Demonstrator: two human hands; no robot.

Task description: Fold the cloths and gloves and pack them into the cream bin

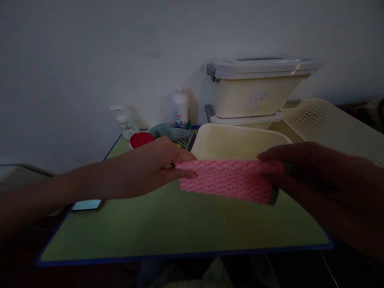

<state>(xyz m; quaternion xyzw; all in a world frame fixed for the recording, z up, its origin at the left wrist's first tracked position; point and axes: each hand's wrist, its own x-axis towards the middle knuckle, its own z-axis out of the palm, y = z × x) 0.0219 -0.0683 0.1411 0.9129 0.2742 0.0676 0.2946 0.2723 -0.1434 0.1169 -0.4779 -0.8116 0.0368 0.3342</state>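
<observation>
A folded pink textured cloth point(228, 178) with a dark patterned edge on its right is stretched level between my two hands, above the table. My left hand point(162, 164) pinches its left end between thumb and fingers. At the other end, my right hand point(303, 172) grips the cloth near the dark edge, thumb below and fingers on top. Just behind the cloth stands an open cream bin point(240, 138); its lower part is hidden by the cloth, and I cannot see its bottom.
Lidded storage boxes point(255, 94) are stacked at the back right, beside a perforated white basket point(336, 124). A white bottle point(181, 110), a pump bottle point(126, 124), a red lid point(141, 140) and a grey-blue cloth point(171, 133) stand behind my left hand. A phone point(87, 205) lies at the green table's point(168, 228) left edge.
</observation>
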